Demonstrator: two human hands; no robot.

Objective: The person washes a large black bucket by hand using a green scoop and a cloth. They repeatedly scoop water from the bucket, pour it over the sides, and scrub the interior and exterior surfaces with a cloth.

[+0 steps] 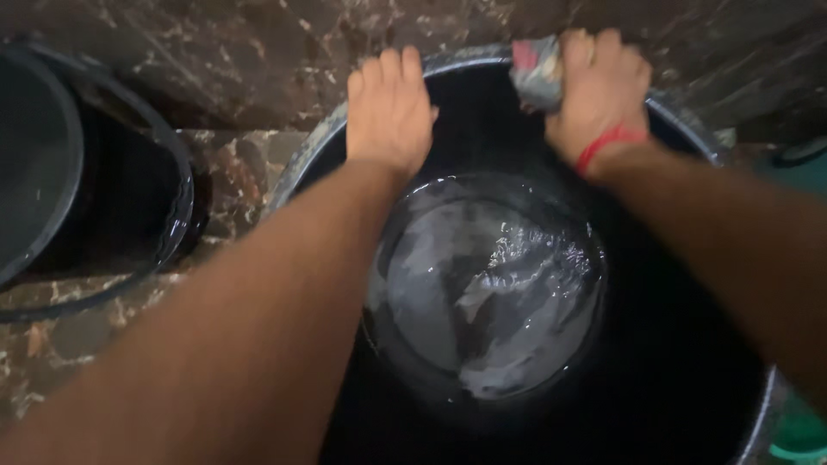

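Observation:
A large dark tub [689, 120] fills the middle of the head view, with water and pale wet cloth [491, 284] in its bottom. My left hand [389, 108] rests palm down on the tub's far rim, fingers over the edge. My right hand [599, 90], with a red thread around the wrist, is closed on a wadded grey and red cloth [536, 73] at the far rim. Both forearms reach across the tub.
A second dark bucket [177, 185] stands at the left on the brown marbled floor [233, 172]. A marbled wall [258, 52] rises just behind the tub. Something green [797, 430] shows at the lower right edge.

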